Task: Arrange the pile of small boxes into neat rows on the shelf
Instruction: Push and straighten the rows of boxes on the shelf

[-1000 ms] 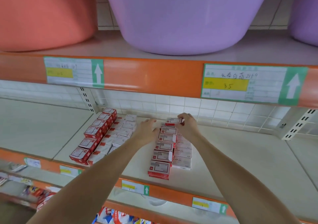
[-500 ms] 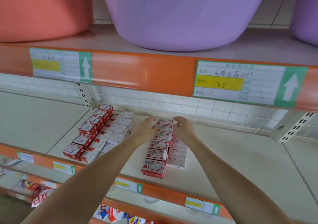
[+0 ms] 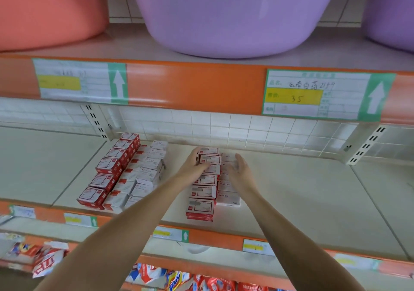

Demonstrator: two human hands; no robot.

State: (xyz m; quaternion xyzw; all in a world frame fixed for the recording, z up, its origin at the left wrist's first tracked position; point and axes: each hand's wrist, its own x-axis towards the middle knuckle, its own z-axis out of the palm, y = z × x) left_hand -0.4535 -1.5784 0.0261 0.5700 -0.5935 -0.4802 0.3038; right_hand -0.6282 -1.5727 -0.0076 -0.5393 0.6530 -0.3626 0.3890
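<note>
Our hands bracket the far end of a row of small boxes.

Our left hand (image 3: 194,164) lays straight fingers against the red-and-white row (image 3: 205,180); our right hand (image 3: 240,170) hovers open, fingers together, over the white row (image 3: 227,191) on the shelf (image 3: 291,192). More boxes (image 3: 122,171) sit left.

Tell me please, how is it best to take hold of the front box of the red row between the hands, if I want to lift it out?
Pinch the front red box by its two short side faces, coming from the shelf's open front edge and slightly above. Its near end is free, but a white staples box sits close on its right and the row continues behind it, so lifting it toward yourself first probably gives your fingers room.
</note>
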